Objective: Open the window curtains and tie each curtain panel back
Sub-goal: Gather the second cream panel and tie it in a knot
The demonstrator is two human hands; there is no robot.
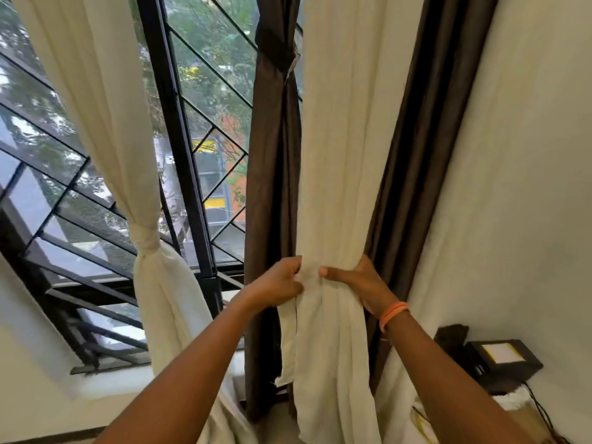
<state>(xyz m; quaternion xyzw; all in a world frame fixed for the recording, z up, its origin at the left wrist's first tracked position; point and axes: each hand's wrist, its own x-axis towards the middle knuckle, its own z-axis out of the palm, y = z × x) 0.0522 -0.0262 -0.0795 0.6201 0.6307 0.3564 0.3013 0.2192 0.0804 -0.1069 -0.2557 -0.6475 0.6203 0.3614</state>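
A cream wall (528, 155) is filling the right side of the room, meeting a barred window (179, 123) on the left. Nearest, two bare forearms are reaching up from the bottom edge. The left hand (278, 283) and the right hand (358, 283) are sitting close together, both clamped on the same cream curtain (346, 139), bunching its folds between them at about sill height. An orange wristband (393, 314) is circling the right wrist. Below the hands the cream cloth is hanging loose, with one narrow strip dangling at its left edge. Low on the right, a black box (503, 357) is resting near the wall, a thin cable trailing from it. Just behind the held cloth, a brown curtain (426, 155) is hanging against the wall, and another brown panel (275, 139) is standing left of it, already cinched by a tie high up. Farther left, a second cream panel (96, 91) is hanging knotted in front of the window bars. Trees and a building are showing through the glass.
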